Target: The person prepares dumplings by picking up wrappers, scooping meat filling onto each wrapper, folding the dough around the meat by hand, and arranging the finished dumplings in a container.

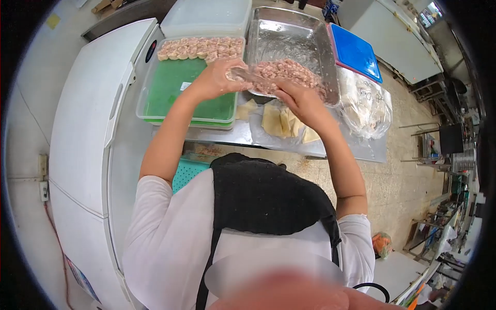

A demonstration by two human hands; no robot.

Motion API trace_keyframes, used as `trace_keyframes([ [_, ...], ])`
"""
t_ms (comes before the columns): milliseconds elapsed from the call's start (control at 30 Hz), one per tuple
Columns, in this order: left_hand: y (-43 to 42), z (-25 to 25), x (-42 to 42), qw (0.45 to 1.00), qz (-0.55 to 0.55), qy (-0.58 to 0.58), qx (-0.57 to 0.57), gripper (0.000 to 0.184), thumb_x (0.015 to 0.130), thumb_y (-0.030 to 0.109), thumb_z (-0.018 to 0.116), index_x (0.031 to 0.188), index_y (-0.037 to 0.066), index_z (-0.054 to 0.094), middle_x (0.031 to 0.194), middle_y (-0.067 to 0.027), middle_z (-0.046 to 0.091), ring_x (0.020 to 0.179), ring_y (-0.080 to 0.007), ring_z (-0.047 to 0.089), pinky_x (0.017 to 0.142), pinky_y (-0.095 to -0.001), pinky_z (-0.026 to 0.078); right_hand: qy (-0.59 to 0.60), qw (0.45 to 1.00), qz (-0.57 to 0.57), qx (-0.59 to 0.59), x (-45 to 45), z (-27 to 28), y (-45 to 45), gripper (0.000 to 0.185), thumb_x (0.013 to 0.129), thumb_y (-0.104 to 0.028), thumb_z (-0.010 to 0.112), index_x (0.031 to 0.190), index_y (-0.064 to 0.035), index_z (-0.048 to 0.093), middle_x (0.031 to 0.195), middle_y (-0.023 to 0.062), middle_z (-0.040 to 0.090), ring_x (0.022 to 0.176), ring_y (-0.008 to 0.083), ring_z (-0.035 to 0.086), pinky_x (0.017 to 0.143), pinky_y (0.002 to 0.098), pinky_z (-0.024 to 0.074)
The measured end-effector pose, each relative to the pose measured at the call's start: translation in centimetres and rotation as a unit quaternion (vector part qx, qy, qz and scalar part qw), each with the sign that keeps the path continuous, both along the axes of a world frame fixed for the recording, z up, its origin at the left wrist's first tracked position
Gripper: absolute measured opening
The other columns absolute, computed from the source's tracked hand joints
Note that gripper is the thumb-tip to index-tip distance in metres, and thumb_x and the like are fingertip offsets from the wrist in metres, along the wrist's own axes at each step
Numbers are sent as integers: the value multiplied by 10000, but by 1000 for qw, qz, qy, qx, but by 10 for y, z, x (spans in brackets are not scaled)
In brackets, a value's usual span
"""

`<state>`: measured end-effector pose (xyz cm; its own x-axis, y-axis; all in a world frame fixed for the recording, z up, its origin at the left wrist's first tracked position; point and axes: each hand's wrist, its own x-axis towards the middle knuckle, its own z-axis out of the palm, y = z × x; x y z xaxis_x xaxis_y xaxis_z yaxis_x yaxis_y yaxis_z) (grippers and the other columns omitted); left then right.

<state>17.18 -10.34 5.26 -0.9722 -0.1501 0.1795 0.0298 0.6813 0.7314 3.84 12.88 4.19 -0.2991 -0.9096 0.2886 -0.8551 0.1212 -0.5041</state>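
My left hand is curled beside the meat tray, over the near right corner of a green-bottomed container. A bit of pale wrapper seems to show in its fingers, mostly hidden. My right hand grips a flat metal spatula, whose blade reaches to the left hand's fingers. Pinkish minced meat is heaped at the near end of a metal tray. Rows of filled dumplings line the container's far side. Square yellowish wrappers lie below my hands on the metal table.
A lidded translucent container stands behind the green one. On the right are a blue-lidded box and a clear plastic bag with pale contents. A white refrigerator borders the left side. A teal perforated basket sits below the table.
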Motion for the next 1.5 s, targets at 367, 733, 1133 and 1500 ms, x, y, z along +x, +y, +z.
trace_keyframes([
  [367, -145, -81, 53, 962, 212, -88, -146, 579, 693, 270, 769, 1172, 35, 543, 1141, -151, 605, 1020, -292, 602, 885, -380, 467, -218, 939, -265, -17, -19, -71, 109, 308, 934, -202, 581, 1148, 16, 621, 797, 43, 647, 687, 114, 571, 619, 255, 455],
  [733, -109, -85, -8, 960, 230, -68, -148, 772, 760, 216, 733, 1396, 38, 334, 1221, -247, 559, 1100, -386, 556, 920, -433, 448, -355, 875, -313, -99, -15, -77, 144, 284, 954, -210, 559, 1158, -31, 641, 653, -79, 453, 546, 10, 371, 479, 175, 280],
  [1133, -43, -42, -17, 903, 229, -125, -340, 617, 772, 208, 722, 1317, 59, 474, 1149, -213, 600, 1034, -370, 582, 894, -433, 461, -34, 961, -201, 186, -125, -52, 141, 432, 948, -403, 488, 862, -23, 675, 689, 150, 596, 690, 293, 584, 615, 408, 448],
  [1500, 186, -168, -121, 972, 56, -87, -209, 276, 836, 200, 605, 1054, 32, 616, 953, -168, 597, 925, -374, 553, 820, -422, 455, 302, 938, -22, 168, -229, -81, 55, 146, 752, -156, 584, 685, -85, 693, 702, 128, 669, 682, 278, 678, 557, 392, 522],
])
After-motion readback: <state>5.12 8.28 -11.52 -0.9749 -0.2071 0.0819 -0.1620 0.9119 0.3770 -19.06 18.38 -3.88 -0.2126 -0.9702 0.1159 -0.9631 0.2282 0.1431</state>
